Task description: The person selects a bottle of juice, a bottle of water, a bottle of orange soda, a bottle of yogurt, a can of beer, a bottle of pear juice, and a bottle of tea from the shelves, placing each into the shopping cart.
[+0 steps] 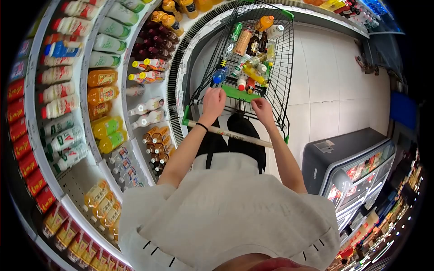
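Observation:
My left hand (214, 103) is closed at the left end of a green plastic panel (239, 94) at the near end of the shopping cart's basket. At the panel's right end, my right hand (263, 109) is closed on its edge, fingertips pinched. The cart's handle bar (235, 135) passes below both wrists, untouched by the hands. Inside the wire basket (281, 67) lie several bottles and cans, among them an orange bottle (265, 23), a green can (235, 31), a yellow bottle (256, 76) and a blue bottle (219, 75) nearest my left hand.
Curved shelves on the left hold several rows of drinks, including white bottles (58, 92), orange juice bottles (103, 95) and red boxes (21, 148). A dark chest freezer (337, 151) stands at the right. Pale floor tiles (327, 67) lie beside the cart.

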Demonstrator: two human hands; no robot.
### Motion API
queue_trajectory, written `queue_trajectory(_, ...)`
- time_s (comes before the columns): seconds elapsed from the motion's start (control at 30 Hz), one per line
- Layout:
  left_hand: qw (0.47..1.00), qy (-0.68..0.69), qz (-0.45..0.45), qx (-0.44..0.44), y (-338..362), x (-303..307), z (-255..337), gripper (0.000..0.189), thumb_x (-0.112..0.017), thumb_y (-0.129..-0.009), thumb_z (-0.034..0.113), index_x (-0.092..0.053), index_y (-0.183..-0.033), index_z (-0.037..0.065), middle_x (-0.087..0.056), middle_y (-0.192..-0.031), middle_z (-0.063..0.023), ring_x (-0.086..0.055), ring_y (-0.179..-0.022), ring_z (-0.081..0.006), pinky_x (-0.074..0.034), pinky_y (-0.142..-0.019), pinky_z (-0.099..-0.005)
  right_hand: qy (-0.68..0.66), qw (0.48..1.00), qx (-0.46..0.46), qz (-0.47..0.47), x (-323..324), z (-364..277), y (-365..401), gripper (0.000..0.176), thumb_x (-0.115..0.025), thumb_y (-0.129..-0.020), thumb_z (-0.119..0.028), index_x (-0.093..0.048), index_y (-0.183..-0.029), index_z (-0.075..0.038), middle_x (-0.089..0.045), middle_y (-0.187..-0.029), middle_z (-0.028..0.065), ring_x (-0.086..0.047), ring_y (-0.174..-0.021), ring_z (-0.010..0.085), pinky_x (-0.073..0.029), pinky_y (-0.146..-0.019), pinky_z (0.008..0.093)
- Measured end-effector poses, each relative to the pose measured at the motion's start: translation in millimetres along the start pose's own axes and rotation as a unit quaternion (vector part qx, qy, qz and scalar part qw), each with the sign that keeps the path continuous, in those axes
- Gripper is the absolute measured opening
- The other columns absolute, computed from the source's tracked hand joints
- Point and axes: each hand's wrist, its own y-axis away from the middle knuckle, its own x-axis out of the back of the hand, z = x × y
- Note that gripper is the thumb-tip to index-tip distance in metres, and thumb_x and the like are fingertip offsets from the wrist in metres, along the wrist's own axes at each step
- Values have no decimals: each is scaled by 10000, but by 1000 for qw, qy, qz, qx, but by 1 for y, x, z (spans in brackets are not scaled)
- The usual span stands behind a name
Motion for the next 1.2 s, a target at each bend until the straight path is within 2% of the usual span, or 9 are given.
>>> queue_trajectory(0.17, 967, 123, -94, 203, -91, -134, -61, 188, -657, -922, 201, -671, -962, 17, -715, -874, -167, -683, -884, -397, -541, -791, -479, 5, 997, -83, 4, -66, 87, -123, 395, -738, -917, -315, -727, -1135, 15, -771, -1009, 186, -761, -950, 275, -577, -858, 377)
queue_trajectory(0.3, 959, 95, -161, 213, -146, -240, -140, 277, -681, -896, 196, -686, -1096, 4, -754, -977, -159, -733, -940, -337, -577, -822, -402, 2, 983, -184, -14, -122, 140, -205, 473, -726, -913, -324, -685, -1216, 36, -753, -1138, 197, -727, -1071, 317, -551, -935, 390)
queue_trajectory(0.4, 945, 35, -207, 250, -178, -294, -183, 390, -701, -857, 213, -675, -1182, -1, -717, -1126, -254, -678, -1098, -424, -543, -958, -476, -21, 990, -137, 31, -156, 179, -245, 463, -755, -842, -313, -712, -1119, 56, -730, -1094, 269, -710, -1049, 407, -551, -934, 462)
queue_trajectory(0.67, 948, -15, -246, 204, -200, -395, -270, 721, -828, -779, 332, -556, -1361, 3, -611, -1330, -262, -588, -1256, -423, -495, -1062, -482, 48, 974, -214, 54, -205, 260, -309, 678, -731, -858, -277, -448, -1317, 134, -658, -1182, 378, -642, -1136, 516, -508, -992, 538)
queue_trajectory(0.87, 935, -70, -287, 196, -213, -418, -284, 803, -907, -676, 466, -609, -1285, 36, -642, -1249, -258, -606, -1211, -430, -513, -1033, -493, 2, 963, -261, -69, -201, 276, -327, 773, -741, -839, -345, -433, -1368, 127, -641, -1272, 357, -627, -1227, 469, -503, -1043, 472)
queue_trajectory(0.97, 931, -72, -298, 200, -219, -402, -270, 762, -904, -670, 498, -657, -1225, 38, -657, -1226, -248, -625, -1188, -425, -528, -1014, -487, -28, 965, -261, 15, -203, 274, -319, 603, -730, -844, -321, -589, -1299, 49, -707, -1190, 304, -690, -1133, 428, -536, -962, 440)
queue_trajectory(1.1, 922, -181, -299, 164, -229, -360, -235, 726, -870, -644, 550, -724, -1071, -19, -741, -1082, -248, -709, -1038, -403, -563, -922, -472, -89, 970, -224, 1, -214, 274, -309, 691, -767, -836, -304, -488, -1339, 79, -697, -1191, 264, -693, -1110, 380, -534, -949, 430)
queue_trajectory(1.17, 908, -186, -336, 168, -239, -340, -228, 766, -835, -643, 600, -738, -1067, -31, -741, -1088, -259, -719, -1033, -394, -573, -909, -461, -337, 917, -179, 113, -229, 262, -300, 622, -796, -838, -239, -513, -1308, 55, -720, -1075, 171, -697, -1023, 246, -542, -871, 358)
queue_trajectory(1.2, 897, -176, -358, 189, -241, -332, -225, 763, -826, -647, 601, -750, -1060, -36, -741, -1087, -268, -726, -1021, -393, -580, -898, -458, -370, 883, -274, 94, -220, 241, -294, 571, -805, -850, -177, -527, -1303, 32, -714, -1008, 102, -670, -974, 159, -535, -822, 298)
